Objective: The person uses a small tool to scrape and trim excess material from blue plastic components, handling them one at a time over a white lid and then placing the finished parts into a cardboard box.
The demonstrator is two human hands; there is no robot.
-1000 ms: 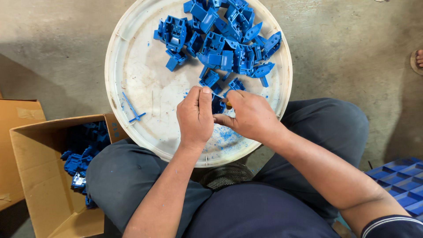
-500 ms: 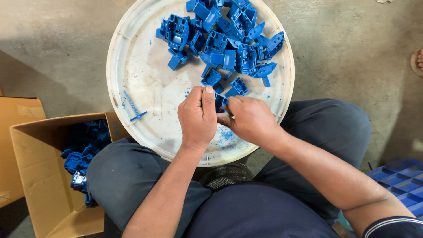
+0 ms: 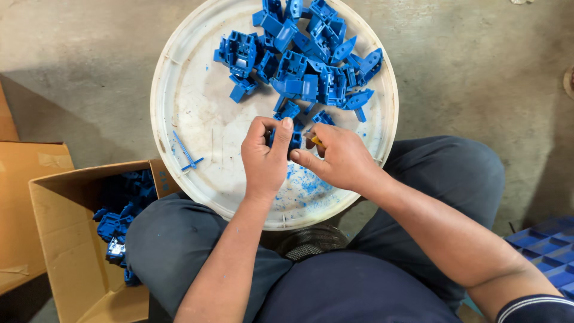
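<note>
My left hand (image 3: 265,157) grips a small blue plastic part (image 3: 294,139) over the near side of a round white tray (image 3: 197,119). My right hand (image 3: 338,158) is closed on a small yellow-handled tool (image 3: 315,141) whose tip meets that part. A heap of several blue plastic parts (image 3: 302,57) lies on the tray's far side. Blue shavings (image 3: 304,182) speckle the tray just under my hands. A thin blue strip (image 3: 186,154) lies alone on the tray's left.
An open cardboard box (image 3: 66,239) holding several blue parts (image 3: 119,221) stands at my left knee. A flat cardboard piece (image 3: 24,179) lies further left. A blue plastic crate (image 3: 547,251) shows at the right edge. The floor is bare concrete.
Both hands stay together over the tray's near side with only small finger shifts on the part; the view has drifted slightly.
</note>
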